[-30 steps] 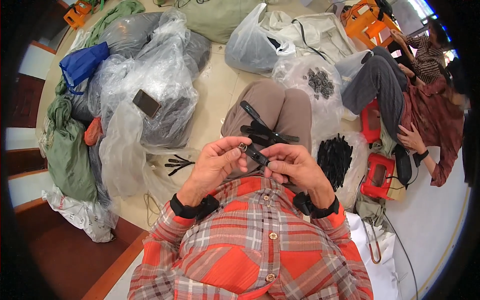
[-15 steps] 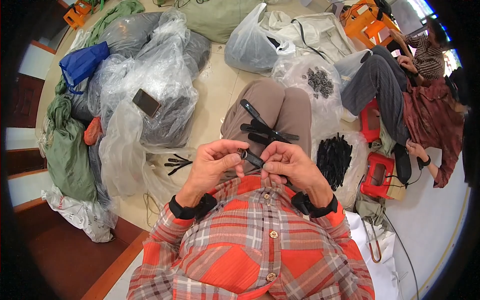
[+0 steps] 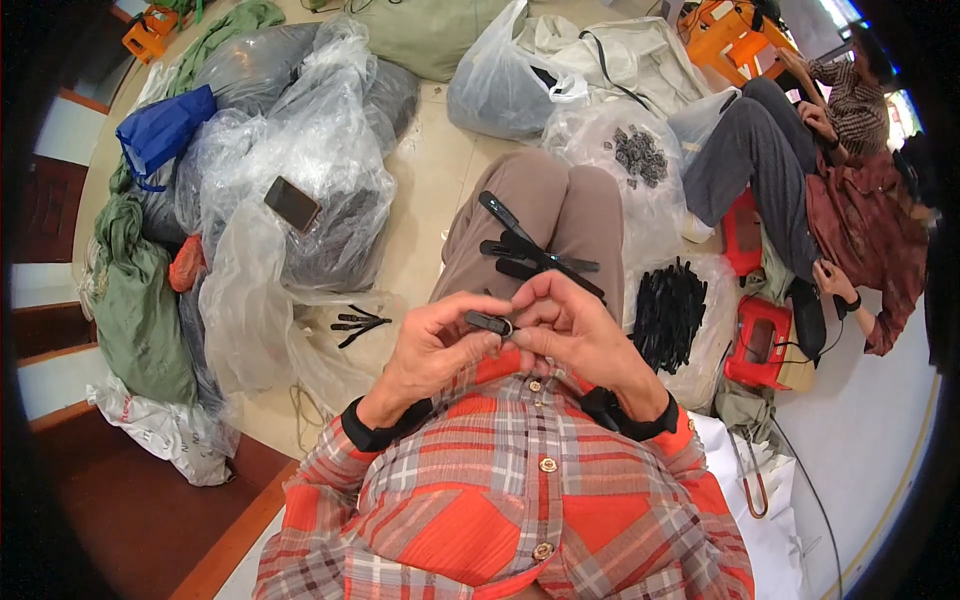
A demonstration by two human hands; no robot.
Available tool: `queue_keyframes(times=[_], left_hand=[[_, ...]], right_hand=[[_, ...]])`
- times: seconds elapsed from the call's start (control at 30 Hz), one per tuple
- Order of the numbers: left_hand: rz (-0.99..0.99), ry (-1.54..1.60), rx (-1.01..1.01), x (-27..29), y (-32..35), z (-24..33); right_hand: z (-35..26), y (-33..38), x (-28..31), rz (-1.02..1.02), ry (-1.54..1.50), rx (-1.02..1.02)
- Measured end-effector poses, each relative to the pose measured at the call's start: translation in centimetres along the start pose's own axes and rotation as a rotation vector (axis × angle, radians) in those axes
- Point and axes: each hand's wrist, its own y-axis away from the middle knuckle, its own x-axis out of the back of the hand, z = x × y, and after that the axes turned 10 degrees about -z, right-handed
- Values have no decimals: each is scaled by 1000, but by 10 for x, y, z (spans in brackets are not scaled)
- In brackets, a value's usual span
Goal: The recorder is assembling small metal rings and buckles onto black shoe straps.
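Note:
My left hand point(image 3: 428, 345) pinches a short black strap point(image 3: 486, 322) above my lap. At the strap's right end a small ring-like part shows, and the fingertips of my right hand point(image 3: 575, 335) close on it there. Both hands nearly touch. More black straps point(image 3: 540, 258) lie crossed on my thighs, just beyond my fingers. To the right, a dense pile of black strips point(image 3: 668, 318) rests on clear plastic. Farther off, small dark pieces point(image 3: 640, 157) are heaped on a clear plastic bag.
Large plastic-wrapped bundles point(image 3: 330, 190) fill the left, with a phone point(image 3: 292, 204) on top. Several black strips point(image 3: 357, 324) lie on the floor near them. A white plastic bag point(image 3: 500, 85) stands ahead. Two people sit at the right, near red plastic stools point(image 3: 757, 343).
The strap has been turned, so its ring end now points toward my right hand instead of my left. My right hand has shifted slightly up and left, closer to the left one.

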Motion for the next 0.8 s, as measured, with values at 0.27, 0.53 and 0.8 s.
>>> queue_keyframes(times=[0.27, 0.53, 0.8], left_hand=[[-95, 141, -6, -4, 8, 1], [-160, 59, 116, -10, 29, -7], [-130, 137, 220, -13, 37, -16]], right_hand=[[7, 22, 1, -119, 294, -165], [30, 38, -12, -75, 445, -42], [31, 40, -18, -87, 407, -167]])
